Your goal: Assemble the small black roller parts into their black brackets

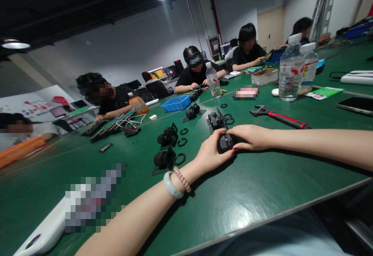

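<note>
Between my two hands, low over the green table, is a black plastic part with a rounded body. My left hand is closed round its left and near side. From the right, my right hand grips the same part with thumb and fingers. Just beyond stands a similar black part with a ribbed plate, with black rings beside it. More such black parts stand left of my left hand, near a loose black ring.
An adjustable wrench with a red and black handle lies beyond my right forearm. Water bottles, a phone and a small box are at the right. A blue tray sits farther back. Several people work along the far side.
</note>
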The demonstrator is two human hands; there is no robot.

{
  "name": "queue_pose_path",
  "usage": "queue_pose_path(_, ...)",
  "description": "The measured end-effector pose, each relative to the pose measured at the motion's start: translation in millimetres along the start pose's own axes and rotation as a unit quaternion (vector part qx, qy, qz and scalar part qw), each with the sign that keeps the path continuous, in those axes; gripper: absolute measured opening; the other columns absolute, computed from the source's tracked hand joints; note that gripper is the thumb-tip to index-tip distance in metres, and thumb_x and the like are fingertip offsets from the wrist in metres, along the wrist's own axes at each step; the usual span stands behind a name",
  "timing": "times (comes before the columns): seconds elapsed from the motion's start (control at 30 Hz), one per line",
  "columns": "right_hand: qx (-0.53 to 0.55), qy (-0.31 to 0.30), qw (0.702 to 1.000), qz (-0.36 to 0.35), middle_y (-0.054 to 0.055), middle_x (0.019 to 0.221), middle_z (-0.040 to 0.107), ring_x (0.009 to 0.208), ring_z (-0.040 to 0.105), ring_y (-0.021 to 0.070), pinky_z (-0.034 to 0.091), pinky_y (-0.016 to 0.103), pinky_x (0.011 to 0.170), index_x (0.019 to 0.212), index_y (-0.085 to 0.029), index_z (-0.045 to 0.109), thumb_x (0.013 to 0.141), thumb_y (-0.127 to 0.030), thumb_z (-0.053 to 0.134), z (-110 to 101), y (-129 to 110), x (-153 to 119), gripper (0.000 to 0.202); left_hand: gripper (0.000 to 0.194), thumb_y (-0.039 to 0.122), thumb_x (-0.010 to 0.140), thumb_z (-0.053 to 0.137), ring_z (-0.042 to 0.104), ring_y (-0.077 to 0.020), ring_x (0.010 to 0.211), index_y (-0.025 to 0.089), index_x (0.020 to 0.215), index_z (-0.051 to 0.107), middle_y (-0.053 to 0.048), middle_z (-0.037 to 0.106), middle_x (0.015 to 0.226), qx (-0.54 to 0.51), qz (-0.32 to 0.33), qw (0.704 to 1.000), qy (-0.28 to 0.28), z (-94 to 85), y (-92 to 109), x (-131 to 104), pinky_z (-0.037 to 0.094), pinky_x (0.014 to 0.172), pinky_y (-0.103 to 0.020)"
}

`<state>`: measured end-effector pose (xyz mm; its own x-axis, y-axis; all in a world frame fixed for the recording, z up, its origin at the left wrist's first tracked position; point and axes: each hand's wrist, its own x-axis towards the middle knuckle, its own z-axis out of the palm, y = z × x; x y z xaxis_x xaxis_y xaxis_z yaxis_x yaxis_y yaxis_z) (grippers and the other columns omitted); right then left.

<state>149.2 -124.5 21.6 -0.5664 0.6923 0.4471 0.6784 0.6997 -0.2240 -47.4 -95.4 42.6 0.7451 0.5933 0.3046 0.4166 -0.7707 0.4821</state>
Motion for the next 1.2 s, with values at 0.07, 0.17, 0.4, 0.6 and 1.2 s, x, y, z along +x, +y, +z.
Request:
queue_pose_path(0.07, -0.003, 0.0, 1.0, -0.002, 0.014, 0.104, 0.058, 0.093, 0.056, 0.0238, 0.045, 0.037, 0.079, 0.109, -0.012, 0.048, 0.08, -0.039, 0.049, -0.2, 0.1, -0.1, 0.039, 0.056, 0.033, 0.068, 0.062, 0.053, -0.0215, 0.1, 0.022, 0.117, 0.038, -0.007, 0.054, 0.113, 0.004, 0.004, 1.0, -0.001, 0.2, -0.5, 0.0, 0.043, 0.087, -0.035)
queue_pose_path(0.17, -0.011, -0.003, 1.0, -0.015, 0.014, 0.103, 0.058, 0.093, 0.056, 0.0232, 0.045, 0.036, 0.079, 0.11, -0.012, 0.047, 0.08, -0.038, 0.049, -1.0, 0.0, -1.0, 0.04, 0.056, 0.035, 0.069, 0.061, 0.053, -0.0215, 0.1, 0.021, 0.118, 0.037, -0.007, 0.054, 0.113, 0.009, 0.009, 1.0, 0.0, 0.2, -1.1, 0.0, 0.043, 0.086, -0.034)
queue_pose_path(0.4, -0.136, -0.015, 0.99, -0.044, 0.015, 0.101, 0.057, 0.091, 0.055, 0.0239, 0.043, 0.035, 0.076, 0.112, -0.009, 0.046, 0.08, -0.03, 0.046, -6.8, 3.1, -3.1, 0.038, 0.057, 0.032, 0.068, 0.062, 0.054, -0.0214, 0.1, 0.021, 0.118, 0.037, -0.006, 0.054, 0.113, 0.014, 0.007, 1.0, -0.008, -0.2, -2.1, 0.0, 0.043, 0.087, -0.034)
queue_pose_path(0.6, -0.279, -0.003, 0.956, 0.096, 0.016, 0.089, 0.059, 0.083, 0.055, 0.0263, 0.039, 0.034, 0.069, 0.099, -0.01, 0.052, 0.074, -0.02, 0.048, -19.9, 21.8, -1.7, 0.027, 0.058, 0.034, 0.068, 0.061, 0.053, -0.0216, 0.102, 0.022, 0.119, 0.035, -0.007, 0.052, 0.114, 0.01, 0.007, 1.0, -0.013, -0.1, -3.6, -0.5, 0.042, 0.088, -0.035)
queue_pose_path(1.2, -0.244, -0.179, 0.815, 0.495, 0.018, 0.098, 0.062, 0.087, 0.06, 0.0296, 0.046, 0.035, 0.063, 0.094, -0.012, 0.064, 0.067, -0.018, 0.051, -46.5, 60.7, -18.6, 0.03, 0.058, 0.035, 0.068, 0.061, 0.053, -0.0221, 0.1, 0.022, 0.119, 0.036, -0.007, 0.053, 0.113, 0.006, 0.002, 1.0, -0.015, -0.7, -2.5, -0.9, 0.042, 0.087, -0.034)
